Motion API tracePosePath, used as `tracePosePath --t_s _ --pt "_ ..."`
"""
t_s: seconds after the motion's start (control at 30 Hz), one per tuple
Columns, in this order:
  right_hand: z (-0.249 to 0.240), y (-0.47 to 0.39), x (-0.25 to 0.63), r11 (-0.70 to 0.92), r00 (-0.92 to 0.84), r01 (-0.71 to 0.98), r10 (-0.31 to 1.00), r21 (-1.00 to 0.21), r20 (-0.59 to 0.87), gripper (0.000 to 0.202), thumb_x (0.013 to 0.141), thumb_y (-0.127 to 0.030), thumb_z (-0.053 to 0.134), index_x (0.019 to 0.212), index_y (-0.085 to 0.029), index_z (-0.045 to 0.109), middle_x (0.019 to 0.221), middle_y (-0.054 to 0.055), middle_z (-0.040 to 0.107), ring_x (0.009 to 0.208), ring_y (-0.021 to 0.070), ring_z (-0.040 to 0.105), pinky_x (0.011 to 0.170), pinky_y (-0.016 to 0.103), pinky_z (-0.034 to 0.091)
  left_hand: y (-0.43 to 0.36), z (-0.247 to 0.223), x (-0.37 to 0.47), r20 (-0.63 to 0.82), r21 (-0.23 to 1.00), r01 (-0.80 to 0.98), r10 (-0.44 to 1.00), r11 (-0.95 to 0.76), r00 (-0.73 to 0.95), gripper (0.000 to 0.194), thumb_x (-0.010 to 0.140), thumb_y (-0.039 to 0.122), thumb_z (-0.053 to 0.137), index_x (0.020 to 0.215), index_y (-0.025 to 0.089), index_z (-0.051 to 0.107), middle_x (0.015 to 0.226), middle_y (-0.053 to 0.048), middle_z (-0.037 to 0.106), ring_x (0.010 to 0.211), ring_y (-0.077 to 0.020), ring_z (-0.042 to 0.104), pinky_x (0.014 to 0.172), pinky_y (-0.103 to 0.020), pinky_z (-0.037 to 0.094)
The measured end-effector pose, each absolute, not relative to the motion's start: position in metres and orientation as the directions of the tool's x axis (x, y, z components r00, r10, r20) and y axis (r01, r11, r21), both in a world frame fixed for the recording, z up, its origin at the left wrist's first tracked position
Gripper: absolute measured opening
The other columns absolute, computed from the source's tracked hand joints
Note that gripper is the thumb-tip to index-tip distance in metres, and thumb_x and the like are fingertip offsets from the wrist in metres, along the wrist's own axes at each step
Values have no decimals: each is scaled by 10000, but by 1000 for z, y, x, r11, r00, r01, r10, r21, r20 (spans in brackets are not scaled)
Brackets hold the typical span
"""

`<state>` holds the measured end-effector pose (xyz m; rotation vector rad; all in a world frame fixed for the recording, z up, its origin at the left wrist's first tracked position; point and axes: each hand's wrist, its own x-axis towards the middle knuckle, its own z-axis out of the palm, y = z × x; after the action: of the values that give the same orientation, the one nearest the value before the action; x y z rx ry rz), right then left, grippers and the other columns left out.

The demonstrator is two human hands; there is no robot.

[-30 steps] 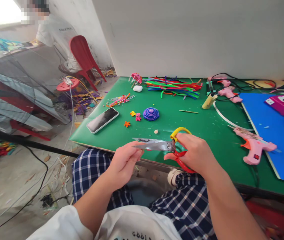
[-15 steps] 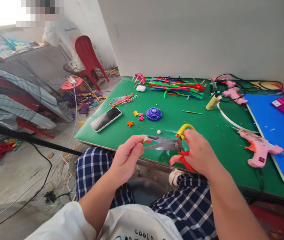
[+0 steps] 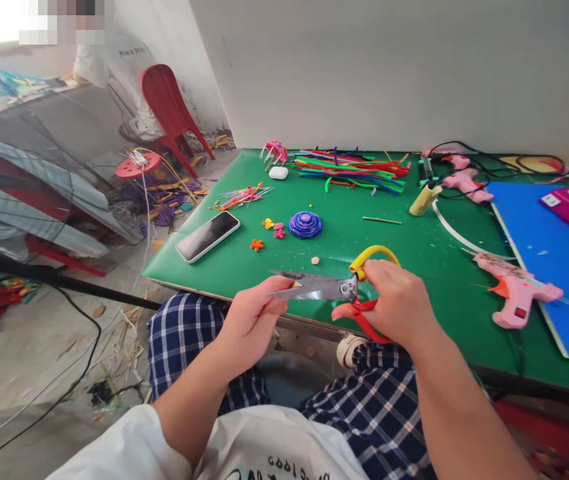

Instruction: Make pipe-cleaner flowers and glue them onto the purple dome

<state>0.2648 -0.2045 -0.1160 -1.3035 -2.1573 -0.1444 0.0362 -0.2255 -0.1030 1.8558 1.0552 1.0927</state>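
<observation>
While right hand (image 3: 398, 300) curls round open scissors (image 3: 331, 288) | left hand (image 3: 254, 317) pinches small piece (image 3: 295, 285) | green tabletop (image 3: 341, 230) | littered floor (image 3: 59, 363) | red chair (image 3: 165, 97)

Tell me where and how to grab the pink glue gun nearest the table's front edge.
I'd grip its handle, coming from the near side. The glue gun lies flat with that handle pointing toward the person, while the nozzle end faces left, clear of the fingers. The right hand would first need to release the scissors.

Single head-worn view, facing forward and down at close range over a green rectangular tabletop (image 3: 264, 260).
</observation>
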Motion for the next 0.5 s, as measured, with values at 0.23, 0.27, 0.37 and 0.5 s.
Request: tracePosePath --t_s 0.23,0.27,0.37,0.5 --pt "-116 -207 264 529 -352 810 784 -254 511 558 708 -719 466 743 -165 523 647 45 616 604 177 590 544 267 371 -223 -103 31 284 866 310 897 -392 339 293 924 320 349 801 144 549 598 16 414 499 -76 324 460 -201 300" --pt "-115 -207 264 527 -353 814 783 -245 512 559 705 -718 470 742 -163 524 645 47 617 598 177 589 542 267 370 -223 -101 30 282 859 325 896 -395 342 292 924 316 350 804 144 553 600 14 422 499 -76 326 458 -201 299" --pt "-113 -208 262 531 -368 818 778 -220 508 567 716 -714 460 747 -153 532 645 53 619 594 177 589 543 266 366 -222 -97 28 286 837 359 888 -414 360 282 922 279 351 783 144 556 601 14 429 506 -76 339 465 -202 306" --pt "-112 -210 260 509 -378 846 786 -163 490 575 745 -711 418 749 -150 545 617 53 607 586 190 589 526 272 337 -221 -97 25 277 841 354 888 -409 367 319 916 262 353 656 151 502 599 10 420 510 -77 343 468 -208 311"
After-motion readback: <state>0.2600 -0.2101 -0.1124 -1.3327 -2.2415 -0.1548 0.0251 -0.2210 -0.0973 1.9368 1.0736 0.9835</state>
